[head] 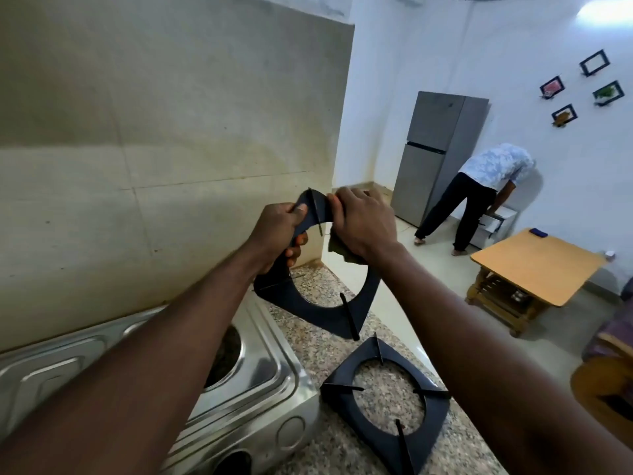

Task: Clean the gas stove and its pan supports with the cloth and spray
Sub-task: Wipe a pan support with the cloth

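My left hand grips one side of a black square pan support and holds it tilted in the air above the counter. My right hand presses a dark olive cloth against the support's top edge; most of the cloth is hidden under the palm. A second black pan support lies flat on the speckled granite counter. The steel gas stove sits at the lower left, its burner wells bare and partly covered by my left forearm. No spray bottle is in view.
A tiled wall rises right behind the stove. The counter edge drops off to the right onto a pale floor. Farther back stand a grey fridge, a bending person and a low wooden table.
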